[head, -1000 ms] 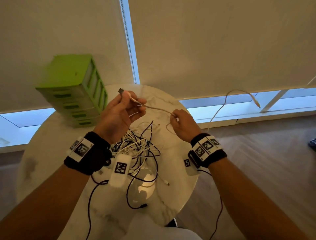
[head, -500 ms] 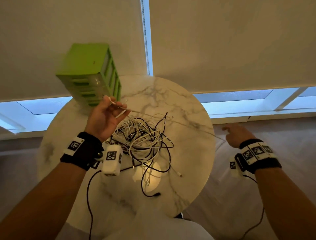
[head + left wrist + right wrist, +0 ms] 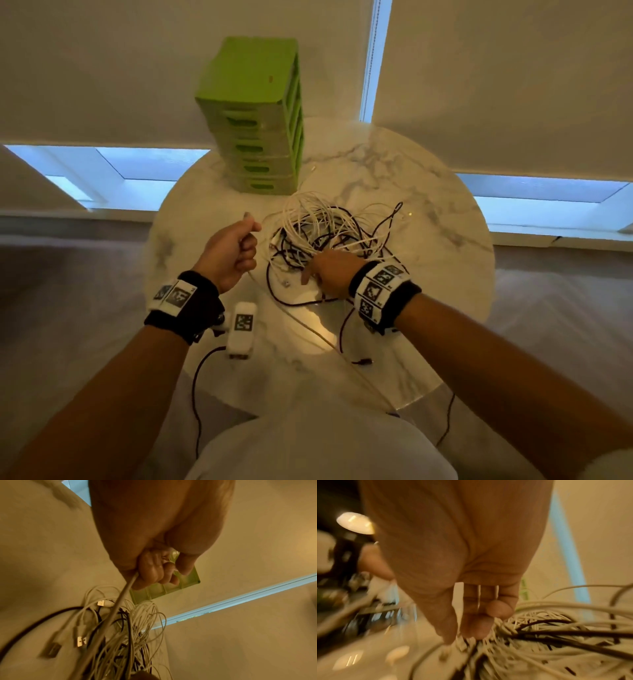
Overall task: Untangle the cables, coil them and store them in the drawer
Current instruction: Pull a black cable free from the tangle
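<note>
A tangle of white and black cables [image 3: 329,226] [image 3: 123,635] [image 3: 539,635] lies in the middle of the round marble table [image 3: 428,205]. My left hand [image 3: 239,246] [image 3: 154,572] is closed in a fist round one beige cable [image 3: 308,329] [image 3: 120,601], left of the tangle. Its plug sticks out above the fist, and the cable runs back over the near table edge. My right hand [image 3: 325,274] [image 3: 471,615] reaches into the near side of the tangle with its fingers stretched out and touching cables. The green drawer unit [image 3: 253,113] [image 3: 163,589] stands behind, all drawers closed.
A white tagged box [image 3: 242,329] hangs at my left wrist with a black lead trailing off the table. A black plug [image 3: 363,361] lies near the front edge. Lowered window blinds stand close behind the table, and my lap [image 3: 308,445] is against the near edge.
My right hand has come back from far out to the right onto the tangle. The beige cable, earlier stretched between both hands, now trails from my left fist, which has dropped lower.
</note>
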Demonstrator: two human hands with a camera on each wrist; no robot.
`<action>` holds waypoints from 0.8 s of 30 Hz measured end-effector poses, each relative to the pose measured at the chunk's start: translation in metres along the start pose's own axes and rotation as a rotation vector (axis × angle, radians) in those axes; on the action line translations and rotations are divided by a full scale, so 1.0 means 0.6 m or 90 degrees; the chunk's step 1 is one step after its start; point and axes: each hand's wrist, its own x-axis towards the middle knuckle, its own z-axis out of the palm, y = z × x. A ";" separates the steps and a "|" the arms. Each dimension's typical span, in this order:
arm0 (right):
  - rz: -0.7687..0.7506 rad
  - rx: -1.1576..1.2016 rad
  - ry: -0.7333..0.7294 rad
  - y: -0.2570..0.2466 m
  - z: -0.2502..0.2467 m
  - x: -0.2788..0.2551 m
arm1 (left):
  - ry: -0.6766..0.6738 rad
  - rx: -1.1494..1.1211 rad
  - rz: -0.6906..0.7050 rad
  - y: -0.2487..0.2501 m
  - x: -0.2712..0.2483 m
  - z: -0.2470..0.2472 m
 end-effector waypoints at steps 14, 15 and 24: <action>-0.020 0.519 0.343 -0.017 -0.039 0.008 | -0.030 -0.081 0.040 0.016 0.014 -0.012; -0.008 0.599 0.369 -0.024 -0.049 0.002 | -0.051 -0.105 0.047 0.018 0.015 0.000; 0.012 0.975 0.456 -0.067 -0.077 -0.026 | -0.195 -0.112 0.080 0.002 0.016 0.099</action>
